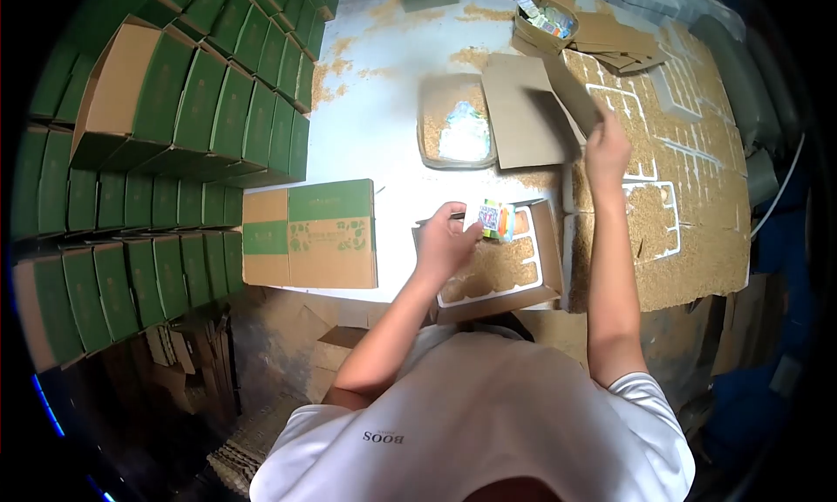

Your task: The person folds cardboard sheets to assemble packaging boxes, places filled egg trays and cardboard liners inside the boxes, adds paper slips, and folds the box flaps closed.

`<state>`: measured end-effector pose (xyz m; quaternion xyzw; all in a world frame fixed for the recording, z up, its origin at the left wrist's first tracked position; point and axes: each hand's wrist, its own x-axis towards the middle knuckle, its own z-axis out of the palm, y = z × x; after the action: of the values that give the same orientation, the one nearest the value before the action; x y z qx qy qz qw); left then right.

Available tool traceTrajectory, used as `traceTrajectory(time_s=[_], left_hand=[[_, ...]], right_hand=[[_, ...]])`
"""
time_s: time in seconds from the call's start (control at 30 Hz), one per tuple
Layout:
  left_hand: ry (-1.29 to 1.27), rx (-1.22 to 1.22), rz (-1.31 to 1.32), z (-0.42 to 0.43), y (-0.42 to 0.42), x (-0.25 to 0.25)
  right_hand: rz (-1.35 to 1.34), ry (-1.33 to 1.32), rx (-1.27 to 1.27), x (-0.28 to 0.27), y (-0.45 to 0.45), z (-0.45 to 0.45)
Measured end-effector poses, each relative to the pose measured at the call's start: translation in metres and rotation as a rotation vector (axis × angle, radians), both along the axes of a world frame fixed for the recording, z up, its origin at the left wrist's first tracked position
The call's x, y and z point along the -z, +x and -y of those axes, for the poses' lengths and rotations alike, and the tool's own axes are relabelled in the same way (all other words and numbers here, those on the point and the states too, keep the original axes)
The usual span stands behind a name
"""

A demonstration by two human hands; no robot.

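My left hand [447, 247] is closed on a small printed card [488, 220] with a QR code. It hovers over the left side of an open cardboard box [548, 254]. Inside that box lies a white-edged tray [488, 295] filled with tan, sawdust-like material. Farther to the right, my raised right hand [608, 147] grips the edge of a brown cardboard sheet [573, 92], which is tilted and slightly blurred. Beside it rests another flat cardboard sheet [523, 118]. A clear plastic tub [457, 164] beyond my left hand contains white and bluish packets on tan crumbs.
Green and brown boxes [157, 92] stand stacked on the left. One closed box [309, 236] lies on the white table [349, 145]. Sawdust-filled white trays [697, 197] are piled at right. At the back sits a basket [545, 33] of printed packets.
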<state>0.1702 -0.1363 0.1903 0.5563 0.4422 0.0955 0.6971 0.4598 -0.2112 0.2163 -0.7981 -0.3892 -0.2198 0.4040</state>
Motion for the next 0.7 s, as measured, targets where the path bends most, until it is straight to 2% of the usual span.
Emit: traceTrajectory(time_s=[0.03,0.07,0.13,0.2,0.23,0.27,0.33,0.37,0.4,0.47,0.6,0.67,0.7], left_hand=[[0.06,0.009,-0.045,0.02,-0.002,0.014],[0.188,0.035,-0.055,0.038,-0.003,0.057],[0.019,0.002,-0.088,0.059,0.006,0.066],[0.62,0.202,-0.375,0.07,0.002,0.084],[0.562,0.271,-0.418,0.071,-0.003,0.07],[0.538,0.219,-0.355,0.075,-0.014,0.062],[0.502,0.11,-0.224,0.082,-0.031,0.049],[0.074,-0.11,0.029,0.091,-0.035,0.032],[-0.164,-0.221,0.359,0.091,-0.049,0.046],[-0.318,-0.248,0.428,0.097,-0.064,0.015],[0.258,-0.254,-0.085,0.1,-0.077,0.041],[0.446,-0.173,-0.188,0.085,-0.092,0.052],[0.553,-0.118,-0.238,0.08,-0.098,0.057]], right_hand=[[-0.071,0.007,0.118,-0.017,-0.001,0.022],[-0.141,0.015,0.233,-0.03,-0.003,0.042],[-0.502,0.545,0.084,-0.041,-0.013,0.07],[-0.822,0.667,0.041,-0.033,-0.022,0.108],[-0.958,0.759,-0.015,-0.029,-0.03,0.123],[-1.095,0.848,-0.073,-0.025,-0.039,0.139],[-1.279,0.791,-0.273,0.002,-0.067,0.172],[-1.368,0.771,-0.227,0.007,-0.088,0.178],[-1.456,0.75,-0.176,0.011,-0.113,0.181],[-1.619,0.673,-0.123,0.027,-0.145,0.191],[-1.767,0.323,-0.222,0.043,-0.174,0.204],[-1.755,0.149,-0.287,0.021,-0.185,0.207],[-1.762,0.122,-0.237,0.017,-0.185,0.209]])
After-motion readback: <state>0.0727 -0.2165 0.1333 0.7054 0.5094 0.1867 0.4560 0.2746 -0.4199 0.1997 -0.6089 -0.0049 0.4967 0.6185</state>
